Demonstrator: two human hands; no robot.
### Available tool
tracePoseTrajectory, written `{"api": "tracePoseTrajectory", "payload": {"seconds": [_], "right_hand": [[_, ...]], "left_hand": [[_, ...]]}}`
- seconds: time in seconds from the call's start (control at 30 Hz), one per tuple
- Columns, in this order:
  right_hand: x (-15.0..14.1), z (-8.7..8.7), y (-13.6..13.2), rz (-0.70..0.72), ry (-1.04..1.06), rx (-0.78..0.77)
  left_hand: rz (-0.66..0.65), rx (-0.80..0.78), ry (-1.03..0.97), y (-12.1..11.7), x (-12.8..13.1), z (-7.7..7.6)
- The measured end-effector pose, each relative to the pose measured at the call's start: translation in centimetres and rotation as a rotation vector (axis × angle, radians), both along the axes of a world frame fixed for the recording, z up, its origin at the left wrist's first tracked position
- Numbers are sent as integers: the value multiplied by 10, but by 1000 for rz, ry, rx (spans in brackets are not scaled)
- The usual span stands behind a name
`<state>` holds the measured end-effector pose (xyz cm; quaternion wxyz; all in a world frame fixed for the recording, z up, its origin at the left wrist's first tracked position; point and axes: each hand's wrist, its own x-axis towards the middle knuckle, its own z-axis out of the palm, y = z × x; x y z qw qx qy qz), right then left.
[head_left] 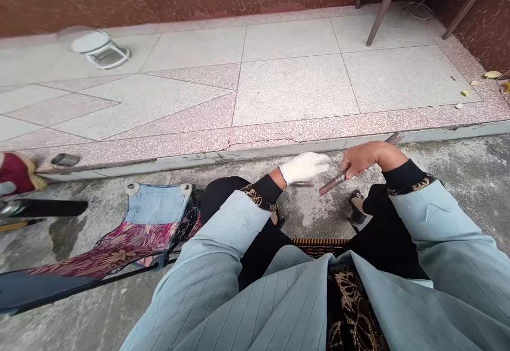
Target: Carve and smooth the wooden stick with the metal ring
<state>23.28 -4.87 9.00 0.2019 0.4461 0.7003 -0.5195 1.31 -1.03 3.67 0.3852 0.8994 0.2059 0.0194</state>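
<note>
I sit low over a concrete floor with both arms stretched out in pale blue sleeves. My right hand [364, 158] is bare and closed round a long dark metal tool [332, 183], perhaps a file or blade, which slants down to the left. My left hand [305, 167] wears a white glove, its fingers curled together just left of the tool's lower end. A small dark piece [302, 183] shows under the gloved hand; I cannot make out whether the hand holds it.
A folding stool with patterned and denim cloth [131, 229] lies to my left. A raised tiled step [255, 149] runs across in front. A white stand [101, 48] sits on the tiles at far left, wooden legs [384, 6] at far right. Dark tools [43, 208] lie at the left edge.
</note>
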Motion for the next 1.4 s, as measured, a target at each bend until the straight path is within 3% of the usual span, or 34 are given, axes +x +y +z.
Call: {"api": "tracePoseTrajectory", "payload": {"seconds": [0.1, 0.2, 0.33, 0.43, 0.67, 1.0, 1.2, 1.3, 1.4], "right_hand": [[4, 11, -5, -102, 394, -50], [9, 20, -7, -429, 663, 135], [10, 25, -12, -713, 868, 217], [8, 27, -16, -812, 928, 237], [9, 29, -10, -955, 959, 336], [14, 19, -3, -1036, 910, 305], [-7, -2, 6, -1117, 906, 255], [-24, -12, 6, -1085, 823, 169], [-34, -13, 4, -1041, 737, 205]], "left_hand": [[69, -181, -135, -1, 0, 0], [171, -517, -358, -5, 3, -1], [352, -775, -631, -6, 6, -5], [407, -846, -622, -4, 6, -12], [391, -1001, -584, -2, 6, -23], [409, -1000, -544, -6, 7, -11], [397, -1019, -560, -8, 8, -15], [395, -1051, -537, -8, 9, -17], [392, -1098, -535, -7, 9, -16]]}}
